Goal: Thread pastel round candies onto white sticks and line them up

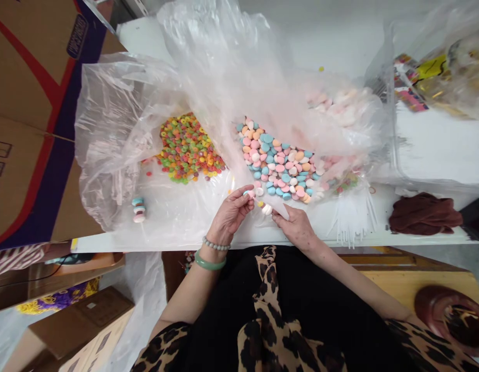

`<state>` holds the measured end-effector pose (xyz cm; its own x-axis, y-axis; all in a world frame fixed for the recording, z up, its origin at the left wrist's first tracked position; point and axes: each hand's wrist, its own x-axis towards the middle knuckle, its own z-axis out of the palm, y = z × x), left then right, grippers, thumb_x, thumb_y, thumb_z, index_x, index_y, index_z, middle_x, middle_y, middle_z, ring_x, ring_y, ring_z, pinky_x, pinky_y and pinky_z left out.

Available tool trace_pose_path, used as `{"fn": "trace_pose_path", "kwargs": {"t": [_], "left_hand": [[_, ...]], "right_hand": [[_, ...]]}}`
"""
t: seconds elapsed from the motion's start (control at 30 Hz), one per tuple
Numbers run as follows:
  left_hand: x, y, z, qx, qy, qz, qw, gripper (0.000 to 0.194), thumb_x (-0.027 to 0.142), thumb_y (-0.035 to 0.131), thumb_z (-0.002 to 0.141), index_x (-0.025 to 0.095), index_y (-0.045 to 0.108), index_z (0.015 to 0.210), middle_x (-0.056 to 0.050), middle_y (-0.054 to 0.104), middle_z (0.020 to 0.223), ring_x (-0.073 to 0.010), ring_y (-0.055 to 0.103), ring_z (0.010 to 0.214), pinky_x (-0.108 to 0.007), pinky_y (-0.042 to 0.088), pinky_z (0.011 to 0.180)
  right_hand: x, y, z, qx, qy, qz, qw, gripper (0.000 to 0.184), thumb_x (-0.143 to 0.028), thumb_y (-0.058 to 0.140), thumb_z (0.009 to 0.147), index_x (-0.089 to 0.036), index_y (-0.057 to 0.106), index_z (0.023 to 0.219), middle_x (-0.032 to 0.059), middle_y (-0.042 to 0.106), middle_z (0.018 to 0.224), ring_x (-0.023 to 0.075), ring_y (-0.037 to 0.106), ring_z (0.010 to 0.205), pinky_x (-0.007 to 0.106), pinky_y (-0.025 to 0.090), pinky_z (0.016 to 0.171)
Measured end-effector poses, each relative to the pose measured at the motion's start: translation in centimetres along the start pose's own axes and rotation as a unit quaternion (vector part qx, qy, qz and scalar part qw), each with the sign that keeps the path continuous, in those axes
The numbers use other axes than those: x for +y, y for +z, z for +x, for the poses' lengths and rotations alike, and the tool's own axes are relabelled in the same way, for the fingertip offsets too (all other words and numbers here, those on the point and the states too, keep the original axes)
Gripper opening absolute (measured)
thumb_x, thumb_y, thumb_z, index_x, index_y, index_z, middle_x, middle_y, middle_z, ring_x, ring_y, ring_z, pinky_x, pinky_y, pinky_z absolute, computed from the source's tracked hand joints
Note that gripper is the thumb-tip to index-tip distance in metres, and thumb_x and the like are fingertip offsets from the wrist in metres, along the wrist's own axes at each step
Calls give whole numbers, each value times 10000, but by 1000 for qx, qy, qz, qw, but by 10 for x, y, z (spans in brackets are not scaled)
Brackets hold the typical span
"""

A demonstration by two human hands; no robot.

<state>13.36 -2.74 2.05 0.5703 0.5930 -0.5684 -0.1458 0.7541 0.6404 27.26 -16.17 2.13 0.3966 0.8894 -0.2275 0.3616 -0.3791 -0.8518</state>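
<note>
Left hand (232,209) pinching candy (250,194): rounded, pink and pale blue. Right hand (296,227) pinching white stack (267,210), yellow-tipped.

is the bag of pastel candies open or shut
Open. The bag's plastic is drawn back toward the far side, and the pastel candies lie uncovered at its near side.
</note>
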Motion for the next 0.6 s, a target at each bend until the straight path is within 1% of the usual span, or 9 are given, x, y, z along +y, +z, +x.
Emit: {"fn": "trace_pose_path", "kwargs": {"t": [0.17, 0.23, 0.37, 0.5, 0.6], "left_hand": [[0, -3, 1, -11, -3, -4, 1000, 332, 131, 742, 722, 113, 692, 1050, -19, 659, 743, -63, 602, 645, -176, 506, 646], [-1, -3, 1, -22, -4, -4, 1000, 329, 162, 740, 733, 114, 695, 1056, -27, 664, 759, -66, 600, 653, -184, 505, 657], [-6, -4, 3, -31, 5, 22, 999, 372, 215, 746, 741, 120, 685, 1095, -26, 663, 763, -60, 578, 609, -187, 484, 625], [-11, -2, 4, -26, 21, 46, 998, 391, 260, 732, 756, 124, 671, 1117, -29, 664, 784, -73, 586, 621, -212, 486, 646], [-16, -1, 4, -1, 46, 45, 998, 374, 265, 728, 751, 122, 670, 1091, -16, 650, 763, -64, 562, 607, -201, 464, 617]], "right_hand": [[2, 0, 1, -3, 5, -11, 1000, 168, -332, 516, 795, -208, 619, 748, 2, 618, 638, 179, 585, 633, 272, 410, 625], [4, 1, 2, -4, 6, -18, 1000, 160, -327, 520, 793, -211, 622, 753, 8, 639, 675, 187, 600, 669, 274, 417, 643], [6, 3, 3, -20, 11, -33, 999, 137, -296, 529, 791, -216, 639, 787, 8, 662, 706, 191, 615, 696, 273, 422, 657], [7, 4, 3, -28, 19, -55, 998, 128, -275, 534, 793, -216, 647, 795, 11, 677, 730, 192, 619, 710, 270, 420, 660], [6, 3, 4, -30, 24, -62, 997, 131, -273, 528, 802, -215, 645, 787, 10, 672, 720, 189, 615, 706, 266, 415, 657]]}}
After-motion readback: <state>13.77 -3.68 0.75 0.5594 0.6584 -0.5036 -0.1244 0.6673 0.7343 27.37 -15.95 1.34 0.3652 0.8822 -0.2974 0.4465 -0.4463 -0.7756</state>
